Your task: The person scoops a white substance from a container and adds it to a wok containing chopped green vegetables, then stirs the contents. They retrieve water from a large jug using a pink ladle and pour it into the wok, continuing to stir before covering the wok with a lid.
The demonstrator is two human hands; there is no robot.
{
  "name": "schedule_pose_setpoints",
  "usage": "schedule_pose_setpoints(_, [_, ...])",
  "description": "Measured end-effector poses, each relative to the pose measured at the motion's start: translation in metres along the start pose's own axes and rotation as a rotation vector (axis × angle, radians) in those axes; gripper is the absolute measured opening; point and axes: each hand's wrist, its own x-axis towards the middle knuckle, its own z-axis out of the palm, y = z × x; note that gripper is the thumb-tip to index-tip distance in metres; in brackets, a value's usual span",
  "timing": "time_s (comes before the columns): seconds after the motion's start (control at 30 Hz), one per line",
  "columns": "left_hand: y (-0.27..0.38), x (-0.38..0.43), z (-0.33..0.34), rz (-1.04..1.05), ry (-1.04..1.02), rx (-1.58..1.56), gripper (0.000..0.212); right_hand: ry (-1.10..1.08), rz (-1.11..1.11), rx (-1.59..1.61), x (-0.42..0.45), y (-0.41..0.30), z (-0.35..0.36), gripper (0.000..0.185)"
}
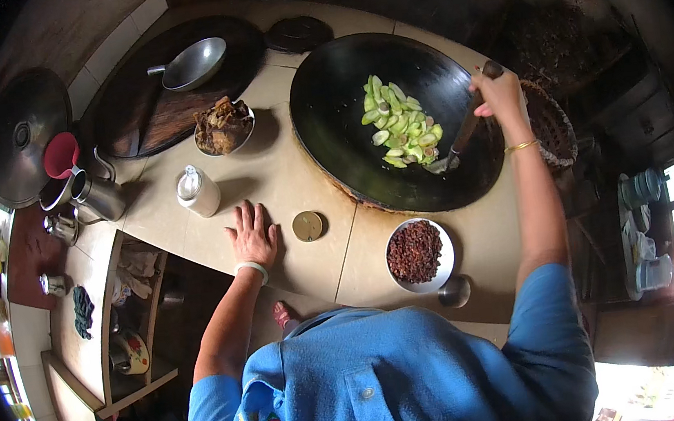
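My right hand [498,95] grips the handle of a metal spatula [463,123] over a large black wok [338,167]. The spatula's blade touches the lower edge of a heap of sliced green vegetable [401,120] in the wok. My left hand [253,234] rests palm down on the tiled counter, fingers spread, holding nothing. Beside it are a round, brass-coloured lid [307,226] and a glass jar of white contents [198,191]. Nearer my body, a white bowl [443,267] holds a dark reddish, crumbly food [414,251].
A bowl of brown chunks [223,127] stands left of the wok. Behind it, a metal ladle pan [195,64] lies on a round wooden cover [179,119]. A metal cup [454,292] sits by the near edge; a steel jug [98,195] and a red scoop [61,155] are at left.
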Motion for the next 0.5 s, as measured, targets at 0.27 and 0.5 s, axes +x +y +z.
schedule_pose_setpoints(0.27, [0.005, 0.005, -0.001, 0.019, 0.004, -0.022, 0.058, 0.224, -0.165, 0.692, 0.028, 0.097, 0.131, 0.005])
schedule_pose_setpoints(0.5, [0.001, 0.000, -0.003, -0.006, -0.003, -0.002, 0.058, 0.089, 0.009, 0.859, -0.033, 0.106, 0.136, 0.009])
